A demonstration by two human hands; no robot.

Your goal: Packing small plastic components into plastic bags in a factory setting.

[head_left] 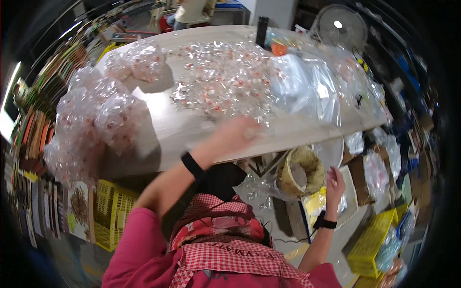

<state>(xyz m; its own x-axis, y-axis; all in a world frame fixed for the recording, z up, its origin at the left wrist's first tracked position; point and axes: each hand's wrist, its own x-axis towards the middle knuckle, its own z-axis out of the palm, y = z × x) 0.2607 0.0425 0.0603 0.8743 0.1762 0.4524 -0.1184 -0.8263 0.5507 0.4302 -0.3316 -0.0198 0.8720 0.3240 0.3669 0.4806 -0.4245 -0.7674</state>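
Note:
My left hand (238, 133) stretches forward over the near edge of a pale table (182, 132), blurred by motion, right at the near rim of a heap of small clear packets with red bits (221, 79). Whether it holds any packet is hidden by the blur. A black band sits on that wrist. My right hand (334, 185) hangs lower, beside the table, fingers spread and holding nothing, next to a yellowish roll with a hollow core (300, 170) and some clear film. I wear pink sleeves and a red checked apron.
Bulging clear bags full of packets (96, 115) crowd the table's left end, and large loose clear bags (312, 86) its right end. A black cylinder (261, 31) and a fan (338, 26) stand at the back. Yellow crates (108, 216) (372, 242) sit on the floor. A person (192, 12) sits far behind.

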